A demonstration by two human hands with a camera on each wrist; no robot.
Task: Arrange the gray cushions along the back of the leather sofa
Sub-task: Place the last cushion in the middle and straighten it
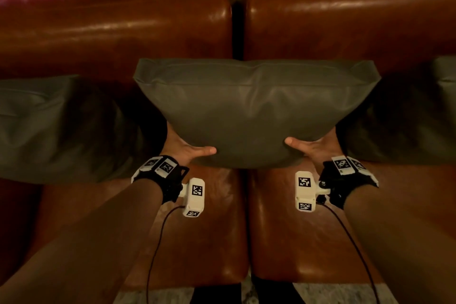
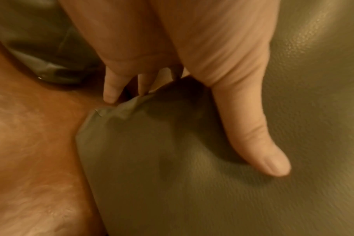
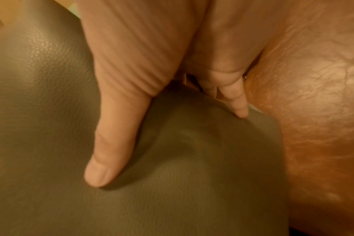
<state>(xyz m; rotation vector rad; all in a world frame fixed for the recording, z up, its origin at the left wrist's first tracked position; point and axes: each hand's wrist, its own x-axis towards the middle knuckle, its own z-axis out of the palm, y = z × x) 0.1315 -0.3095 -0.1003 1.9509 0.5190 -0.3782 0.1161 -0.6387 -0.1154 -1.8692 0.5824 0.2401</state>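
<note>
My left hand (image 1: 183,147) and right hand (image 1: 314,145) grip the plump gray leather cushion (image 1: 254,111) (thumbs in front) | I should seat it upright, centred against the brown leather sofa back (image 1: 123,32).

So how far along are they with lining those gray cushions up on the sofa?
Two gray cushions, the left cushion and the right cushion, already sit against the sofa back. The middle cushion is in hand: the left hand and right hand grip its lower corners, thumbs on its front. Left to do: let go and perhaps straighten it. More cushions outside the picture cannot be ruled out.
</note>
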